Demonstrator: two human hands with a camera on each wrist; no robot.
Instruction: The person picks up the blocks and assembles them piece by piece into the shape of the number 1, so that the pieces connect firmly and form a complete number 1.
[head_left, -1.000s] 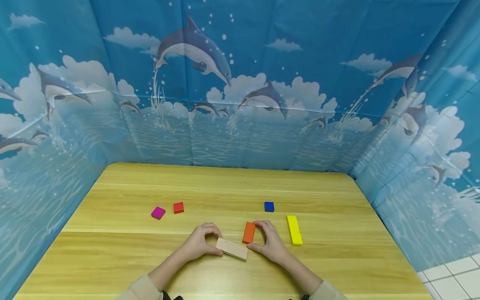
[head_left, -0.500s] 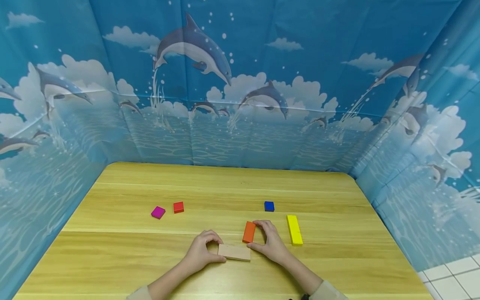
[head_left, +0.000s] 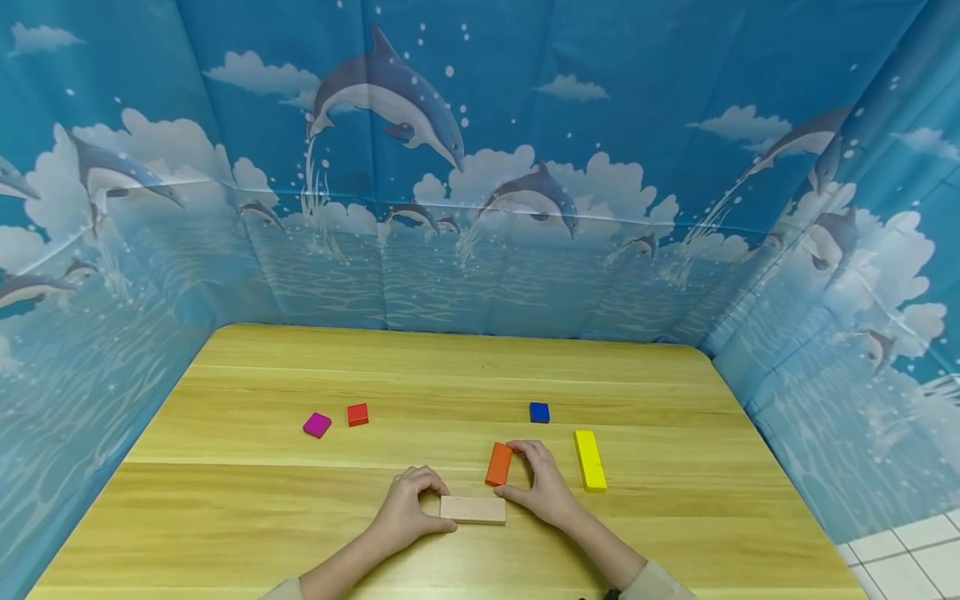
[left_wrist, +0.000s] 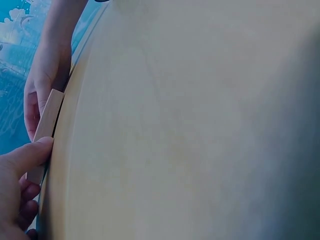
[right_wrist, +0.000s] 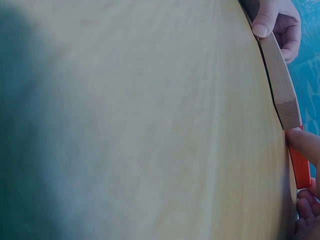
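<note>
My left hand (head_left: 403, 507) grips the left end of a plain wooden block (head_left: 472, 510) between thumb and fingers. This block lies almost straight across the table near me. My right hand (head_left: 546, 492) pinches an orange block (head_left: 498, 463) from its right side, with the thumb at the near end and the fingers at the far end. The orange block stands just behind the wooden block's right end, pointing away from me. In the right wrist view, the wooden block (right_wrist: 281, 80) ends close to my right thumb (right_wrist: 302, 142). In the left wrist view, my left thumb (left_wrist: 37, 152) presses its side.
A yellow block (head_left: 590, 460) lies right of my right hand, with a small blue block (head_left: 539, 412) farther back. At the left are a magenta block (head_left: 317, 425) and a red block (head_left: 357, 414). Behind the wooden table (head_left: 450, 375) hangs a dolphin-print curtain (head_left: 480, 275).
My left hand has turned the wooden block from a slant to nearly straight across and shifted it slightly right and nearer me. My right hand and the orange block have stayed in place.
</note>
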